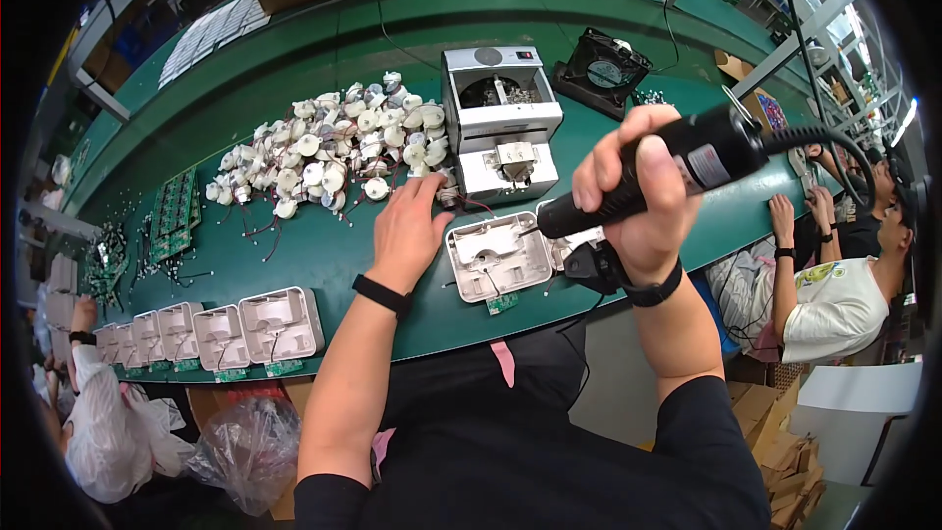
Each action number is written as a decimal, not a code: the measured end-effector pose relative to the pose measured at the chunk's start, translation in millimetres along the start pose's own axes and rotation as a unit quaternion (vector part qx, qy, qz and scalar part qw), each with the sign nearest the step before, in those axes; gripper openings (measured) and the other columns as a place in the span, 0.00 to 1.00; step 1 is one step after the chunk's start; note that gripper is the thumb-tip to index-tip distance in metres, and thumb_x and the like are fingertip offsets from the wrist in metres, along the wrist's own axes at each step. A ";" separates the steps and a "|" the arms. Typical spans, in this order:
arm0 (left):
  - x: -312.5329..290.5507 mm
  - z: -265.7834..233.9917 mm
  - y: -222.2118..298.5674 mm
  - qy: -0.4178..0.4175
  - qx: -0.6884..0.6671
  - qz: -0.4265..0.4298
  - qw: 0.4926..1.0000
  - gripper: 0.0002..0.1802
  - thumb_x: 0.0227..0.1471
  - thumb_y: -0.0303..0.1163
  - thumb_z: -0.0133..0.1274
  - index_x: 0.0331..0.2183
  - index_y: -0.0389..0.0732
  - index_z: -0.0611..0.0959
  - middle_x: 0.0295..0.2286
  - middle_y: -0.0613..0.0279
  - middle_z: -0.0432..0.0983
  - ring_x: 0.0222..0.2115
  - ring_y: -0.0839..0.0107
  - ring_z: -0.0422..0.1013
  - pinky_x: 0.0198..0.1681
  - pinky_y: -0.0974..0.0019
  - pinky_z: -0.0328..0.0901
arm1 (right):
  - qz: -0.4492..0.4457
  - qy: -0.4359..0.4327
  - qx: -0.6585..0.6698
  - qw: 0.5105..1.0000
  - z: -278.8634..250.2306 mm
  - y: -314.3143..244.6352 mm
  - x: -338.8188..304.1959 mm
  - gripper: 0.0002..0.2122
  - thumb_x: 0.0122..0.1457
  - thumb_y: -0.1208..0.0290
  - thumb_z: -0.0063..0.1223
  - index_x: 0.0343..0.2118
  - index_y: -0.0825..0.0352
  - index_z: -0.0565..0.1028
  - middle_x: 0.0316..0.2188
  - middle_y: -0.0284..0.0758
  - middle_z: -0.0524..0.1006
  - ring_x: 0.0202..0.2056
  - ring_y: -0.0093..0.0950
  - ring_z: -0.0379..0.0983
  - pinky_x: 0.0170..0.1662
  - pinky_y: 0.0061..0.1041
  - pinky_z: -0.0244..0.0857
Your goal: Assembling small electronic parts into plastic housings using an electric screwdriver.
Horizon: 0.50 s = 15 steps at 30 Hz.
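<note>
My right hand (643,186) grips a black corded electric screwdriver (677,169), held slanting with its thin bit pointing down to the left. The bit's tip is over the right part of an open white plastic housing (498,255); whether it touches a screw cannot be told. A small green circuit board (501,304) hangs out at the housing's front edge. My left hand (407,231) lies on the table left of the housing, fingers stretched and thumb apart. Beside its fingertips sits a small motor (449,192) with red wires. A second white housing (579,243) is partly hidden behind the right hand.
Many white wired motors (329,147) are heaped beyond my left hand. A grey screw feeder (502,123) and a black fan (603,69) stand at the back. More housings (280,324) line the front edge at left, near stacked green boards (175,211). Co-workers (834,299) sit at right.
</note>
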<state>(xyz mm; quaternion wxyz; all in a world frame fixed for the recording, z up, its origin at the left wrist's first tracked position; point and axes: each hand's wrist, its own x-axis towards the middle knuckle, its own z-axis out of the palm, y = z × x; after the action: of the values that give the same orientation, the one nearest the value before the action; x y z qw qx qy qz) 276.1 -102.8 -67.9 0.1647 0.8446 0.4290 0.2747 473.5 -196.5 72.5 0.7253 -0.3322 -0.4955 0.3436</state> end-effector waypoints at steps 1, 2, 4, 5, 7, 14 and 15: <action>2.6 3.1 0.4 0.006 0.001 -0.011 1.000 0.20 0.42 0.31 0.63 0.40 0.44 0.77 0.34 0.60 0.75 0.39 0.56 0.72 0.39 0.58 0.67 | 0.001 -0.001 0.001 1.000 -1.1 -2.1 -3.7 0.12 0.61 0.63 0.46 0.39 0.67 0.65 0.19 0.36 0.68 0.17 0.27 0.65 0.23 0.28 0.64; 4.7 4.9 0.1 0.013 0.002 -0.022 1.000 0.20 0.42 0.33 0.64 0.40 0.44 0.78 0.33 0.60 0.75 0.38 0.56 0.72 0.38 0.58 0.67 | -0.002 -0.003 -0.002 1.000 -2.5 -4.4 -7.0 0.13 0.61 0.62 0.46 0.39 0.67 0.64 0.20 0.36 0.68 0.17 0.27 0.65 0.24 0.28 0.64; 8.7 5.8 -2.0 -0.006 0.017 -0.034 0.999 0.21 0.41 0.33 0.64 0.40 0.44 0.78 0.32 0.60 0.76 0.36 0.57 0.73 0.37 0.59 0.68 | -0.008 -0.009 -0.007 1.000 -3.9 -7.9 -11.7 0.15 0.61 0.60 0.47 0.40 0.67 0.63 0.20 0.36 0.67 0.17 0.26 0.65 0.24 0.27 0.65; 11.2 5.7 -2.4 -0.026 0.031 -0.041 0.998 0.22 0.41 0.34 0.65 0.41 0.44 0.78 0.31 0.60 0.76 0.34 0.57 0.73 0.36 0.60 0.68 | -0.009 -0.009 -0.006 1.000 -4.3 -9.3 -13.4 0.15 0.61 0.60 0.47 0.40 0.67 0.63 0.20 0.36 0.67 0.17 0.26 0.65 0.24 0.27 0.65; 11.5 4.0 -6.3 -0.046 0.047 -0.049 0.997 0.23 0.41 0.35 0.65 0.42 0.45 0.78 0.30 0.60 0.77 0.33 0.57 0.74 0.35 0.61 0.68 | -0.009 -0.009 -0.008 1.000 -3.9 -11.3 -15.8 0.15 0.61 0.60 0.47 0.40 0.67 0.62 0.20 0.35 0.67 0.17 0.26 0.65 0.24 0.27 0.65; -3.9 -33.5 -9.2 -0.089 -0.133 -0.251 0.955 0.24 0.47 0.37 0.63 0.43 0.35 0.76 0.26 0.56 0.79 0.32 0.64 0.77 0.34 0.65 0.70 | -0.017 -0.022 -0.008 1.000 -10.7 -15.6 -22.3 0.16 0.61 0.59 0.50 0.40 0.66 0.62 0.20 0.35 0.68 0.18 0.25 0.65 0.24 0.27 0.65; -7.8 -41.7 -14.2 -0.091 -0.132 -0.251 0.955 0.24 0.47 0.37 0.63 0.43 0.35 0.76 0.26 0.56 0.79 0.32 0.64 0.77 0.34 0.65 0.70 | -0.020 -0.025 -0.008 0.999 -11.1 -17.5 -24.7 0.17 0.60 0.58 0.50 0.40 0.66 0.62 0.20 0.35 0.68 0.18 0.25 0.65 0.24 0.27 0.65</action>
<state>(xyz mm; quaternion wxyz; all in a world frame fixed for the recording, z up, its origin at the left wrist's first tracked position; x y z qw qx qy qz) 238.1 -99.1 -44.6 0.3768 0.7018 0.5705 0.2001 480.2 -228.0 71.5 0.7166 -0.3195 -0.5227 0.3335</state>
